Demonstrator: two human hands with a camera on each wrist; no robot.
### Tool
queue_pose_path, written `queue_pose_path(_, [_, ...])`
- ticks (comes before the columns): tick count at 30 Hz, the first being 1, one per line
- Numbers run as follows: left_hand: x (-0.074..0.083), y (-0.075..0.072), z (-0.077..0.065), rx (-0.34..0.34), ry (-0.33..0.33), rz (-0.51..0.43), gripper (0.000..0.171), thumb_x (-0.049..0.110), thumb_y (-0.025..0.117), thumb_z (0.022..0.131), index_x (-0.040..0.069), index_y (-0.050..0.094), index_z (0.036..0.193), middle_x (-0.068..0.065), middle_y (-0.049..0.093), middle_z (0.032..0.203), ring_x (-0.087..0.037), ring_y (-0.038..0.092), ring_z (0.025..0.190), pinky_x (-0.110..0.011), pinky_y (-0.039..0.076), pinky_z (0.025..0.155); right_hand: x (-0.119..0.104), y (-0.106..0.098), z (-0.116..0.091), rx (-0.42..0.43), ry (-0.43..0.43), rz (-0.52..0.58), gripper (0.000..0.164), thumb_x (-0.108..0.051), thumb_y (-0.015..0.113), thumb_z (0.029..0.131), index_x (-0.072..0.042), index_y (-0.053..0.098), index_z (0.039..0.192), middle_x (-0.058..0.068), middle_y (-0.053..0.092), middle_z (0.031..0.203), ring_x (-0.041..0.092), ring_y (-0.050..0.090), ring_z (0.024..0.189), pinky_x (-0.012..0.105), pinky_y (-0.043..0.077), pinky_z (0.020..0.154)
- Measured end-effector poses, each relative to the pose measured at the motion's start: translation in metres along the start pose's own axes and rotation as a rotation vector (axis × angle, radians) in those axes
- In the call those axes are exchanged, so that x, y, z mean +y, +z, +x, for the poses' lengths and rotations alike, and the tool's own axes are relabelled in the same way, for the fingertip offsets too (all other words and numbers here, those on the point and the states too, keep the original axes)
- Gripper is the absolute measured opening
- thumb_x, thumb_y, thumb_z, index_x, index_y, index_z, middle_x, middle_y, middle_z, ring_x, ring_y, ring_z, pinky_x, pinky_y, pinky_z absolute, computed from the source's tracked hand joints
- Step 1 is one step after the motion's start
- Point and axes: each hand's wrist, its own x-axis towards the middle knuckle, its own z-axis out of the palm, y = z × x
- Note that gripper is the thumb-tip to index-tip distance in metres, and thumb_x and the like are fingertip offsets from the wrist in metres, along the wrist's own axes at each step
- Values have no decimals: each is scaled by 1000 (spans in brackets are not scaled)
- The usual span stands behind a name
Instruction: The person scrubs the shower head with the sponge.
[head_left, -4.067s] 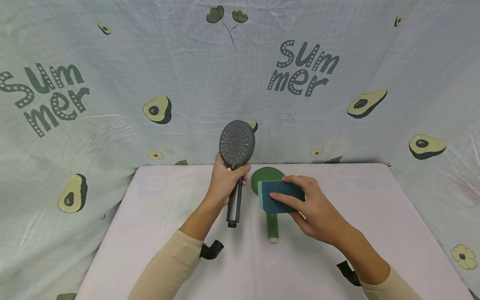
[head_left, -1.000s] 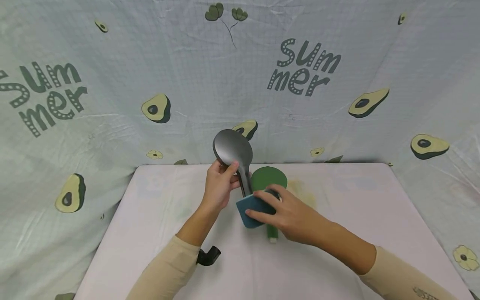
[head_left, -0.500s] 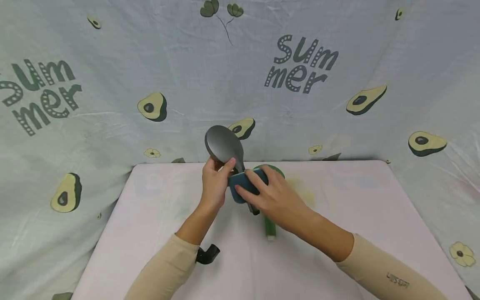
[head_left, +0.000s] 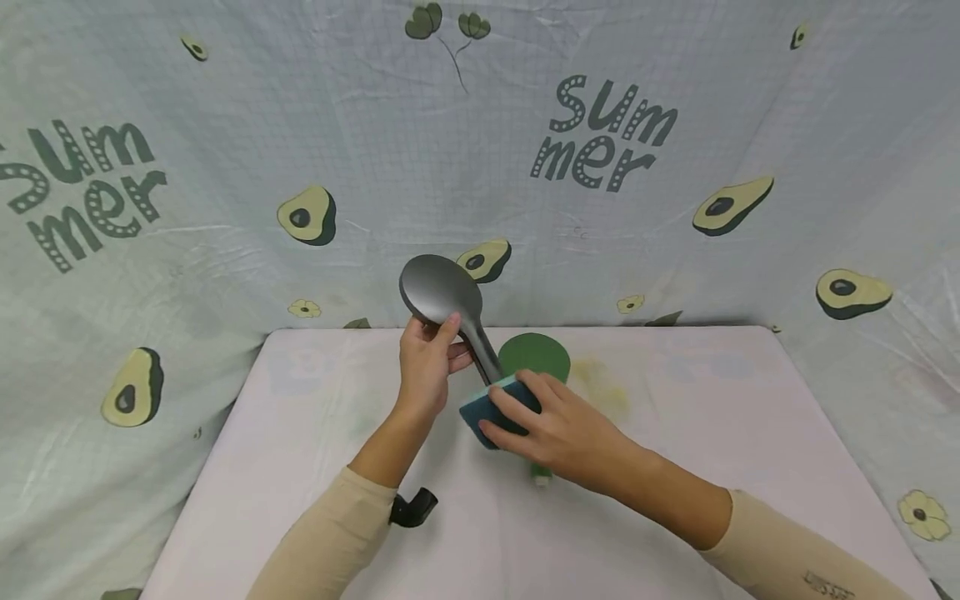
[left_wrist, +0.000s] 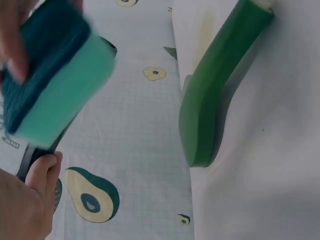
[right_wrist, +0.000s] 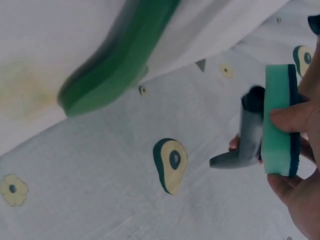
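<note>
My left hand [head_left: 425, 367] holds a dark grey shower head [head_left: 438, 287] by its neck, with the smooth back of its round head facing up. The handle slants down to the right. My right hand [head_left: 558, 425] grips a sponge [head_left: 487, 417] at the lower handle, hiding that end. In the left wrist view the sponge [left_wrist: 70, 95] shows a light green foam layer and a dark blue layer. Fingers and thumb pinch the sponge [right_wrist: 277, 125] in the right wrist view. Behind the right hand, a green shower head [head_left: 534, 354] lies on the table.
The table has a pale cover [head_left: 675, 467], with a yellowish stain [head_left: 600, 387] right of the green shower head. A black bent piece [head_left: 414, 507] shows beside the left sleeve. Behind the table hangs a cloth [head_left: 360, 150] printed with avocados and lettering.
The grey shower head has turned from its nozzle face to its back. The sponge went up the handle toward the neck, then back down. My left hand shifted slightly left.
</note>
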Motion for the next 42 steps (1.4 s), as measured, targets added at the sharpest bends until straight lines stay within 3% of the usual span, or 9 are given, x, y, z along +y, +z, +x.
queue_pose_path(3, [2,-1,1,7,-4,-7,36,11,54,108,0,47,142,-22,62,120,-12,76,71,-29,64,64,-3,2,-10,22,2,88,72,-25,93,75,-30,59,139,12,53,140,39,56,115,46,57,92])
queue_pose_path(7, [3,-2,-1,-41,-15,-42,40,9,48,110,-2,42,148,-32,61,130,-13,77,74,-30,64,66,0,6,-17,75,125,395,75,-9,85,79,-31,56,145,16,49,144,36,53,120,48,56,97])
queue_pose_path(10, [3,-2,-3,-95,-27,-86,42,8,44,111,-4,37,150,-36,56,136,-15,78,76,-32,64,68,3,12,-18,120,215,572,69,-8,76,88,-28,52,150,19,43,149,35,48,129,51,54,101])
queue_pose_path(13, [3,-1,-4,-106,-37,-86,42,8,46,110,-6,38,149,-31,61,130,-12,77,74,-23,62,62,6,17,-13,144,288,648,64,-12,71,94,-26,48,152,19,39,153,35,44,137,53,51,104])
queue_pose_path(18, [1,1,-4,-123,-57,-77,35,9,48,110,-5,43,141,-6,66,101,-5,67,63,-14,48,48,15,25,3,156,476,741,62,-15,70,98,-26,44,153,16,33,157,35,42,141,52,52,104])
queue_pose_path(23, [-3,0,-6,-234,-22,-163,39,6,42,111,-6,37,148,-3,67,106,-10,76,78,-26,63,65,28,28,20,216,639,865,63,-14,69,100,-22,39,155,17,28,157,37,47,135,54,54,101])
queue_pose_path(26, [-3,-1,-8,-266,-3,-214,40,6,40,111,-5,35,149,-4,67,109,-13,77,82,-31,64,69,34,26,24,260,664,921,64,-12,66,101,-20,35,156,17,26,159,37,45,139,58,49,105])
queue_pose_path(31, [-2,3,-8,-259,32,-280,38,5,40,111,-6,36,147,-6,66,110,-15,78,83,-33,65,71,38,25,21,268,644,997,66,-9,63,101,-17,31,158,15,29,160,33,38,145,58,40,114])
queue_pose_path(42, [2,1,-5,-201,73,-298,43,4,43,110,-1,35,153,-22,59,135,-24,78,91,-39,65,75,4,21,-31,62,665,1203,65,-14,57,106,-12,19,159,18,41,153,35,58,130,51,54,104])
